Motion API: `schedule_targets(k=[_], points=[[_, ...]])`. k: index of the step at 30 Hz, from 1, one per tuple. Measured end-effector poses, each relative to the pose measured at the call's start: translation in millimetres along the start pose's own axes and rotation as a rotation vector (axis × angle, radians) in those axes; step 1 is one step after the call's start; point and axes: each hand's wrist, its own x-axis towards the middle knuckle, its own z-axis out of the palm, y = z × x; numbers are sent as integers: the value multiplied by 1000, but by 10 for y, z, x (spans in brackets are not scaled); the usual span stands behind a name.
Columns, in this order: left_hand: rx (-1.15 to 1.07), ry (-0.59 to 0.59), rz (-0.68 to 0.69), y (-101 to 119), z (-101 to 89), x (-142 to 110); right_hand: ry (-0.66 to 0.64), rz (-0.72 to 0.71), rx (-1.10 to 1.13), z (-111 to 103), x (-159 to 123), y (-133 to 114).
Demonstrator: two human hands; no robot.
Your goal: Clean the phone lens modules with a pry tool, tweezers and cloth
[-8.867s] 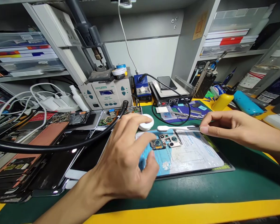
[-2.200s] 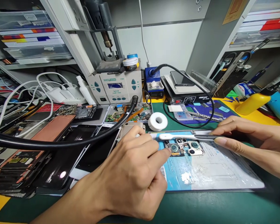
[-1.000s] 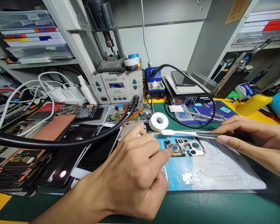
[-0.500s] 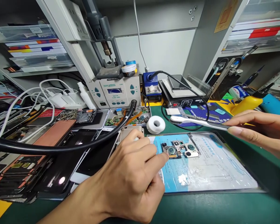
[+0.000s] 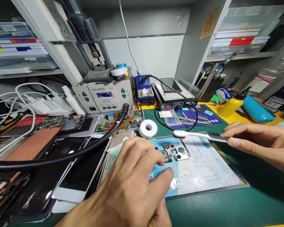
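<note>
My right hand (image 5: 257,140) pinches the dark handle end of a white toothbrush (image 5: 198,135) between thumb and fingers. The brush head points left, above the far edge of a blue-and-white mat (image 5: 208,173). On that mat lie several small phone camera modules (image 5: 180,153). Near the camera, my left hand (image 5: 137,176) is over the mat's left side, its index finger and thumb apart and curled. Its index fingertip is beside the leftmost module and partly hides it; whether they touch I cannot tell. Nothing shows between the fingers.
Phones and screens (image 5: 73,176) are piled at left, with a printed tissue (image 5: 115,148) by my left hand. A thick black hose (image 5: 92,148) crosses them. Behind stand a white roll (image 5: 148,128), a parts tray (image 5: 104,126), a hot-air station (image 5: 104,97) and a yellow bottle (image 5: 230,105).
My left index finger and thumb have spread apart, and the hand has drawn over more of the leftmost module. The toothbrush stays in my right hand. The whole view has shifted rightward.
</note>
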Motion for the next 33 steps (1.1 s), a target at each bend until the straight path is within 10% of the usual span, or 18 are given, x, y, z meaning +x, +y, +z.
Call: schedule_targets(k=[33], points=[[-2, -136, -84, 86, 66, 23, -225, -69, -55, 29, -149, 55]])
